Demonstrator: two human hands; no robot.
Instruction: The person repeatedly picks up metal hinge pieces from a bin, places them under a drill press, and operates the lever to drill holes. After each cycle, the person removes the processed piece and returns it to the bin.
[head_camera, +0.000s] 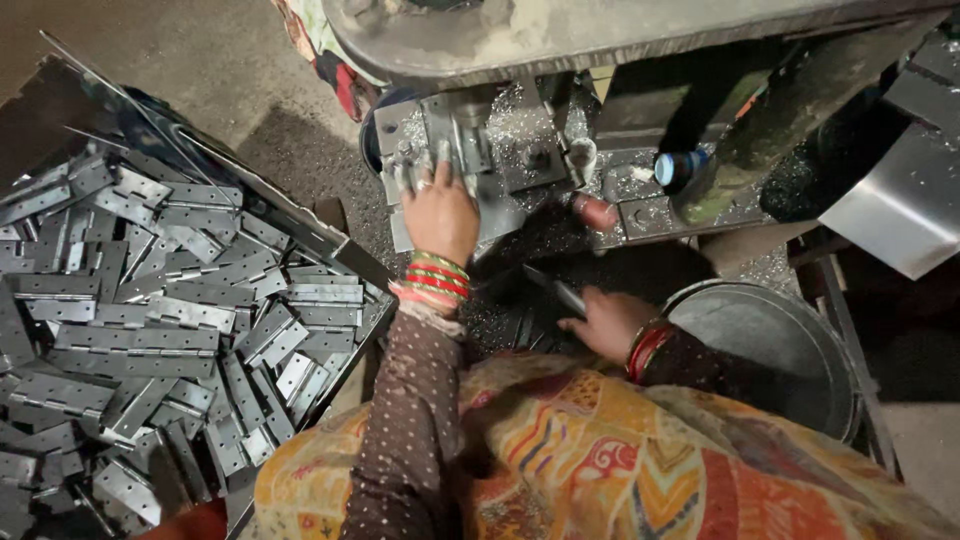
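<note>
Silver-grey hinges (170, 320); red and green bangles (436, 277); brown dotted sleeve (412, 420); orange patterned cloth (620, 460).

brown dotted sleeves (410, 420), red and green bangles (435, 280) on both wrists, orange patterned cloth (620, 470).

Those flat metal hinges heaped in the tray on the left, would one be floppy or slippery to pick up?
Each metal hinge looks like thin, shiny sheet steel, so probably stiff but slick. Its two leaves would likely swing at the knuckle. Loosely piled in the tray, neighbours may slide.

flat grey metal hinge (560, 292) (angled, part hidden) below the machine (520, 150)
</note>
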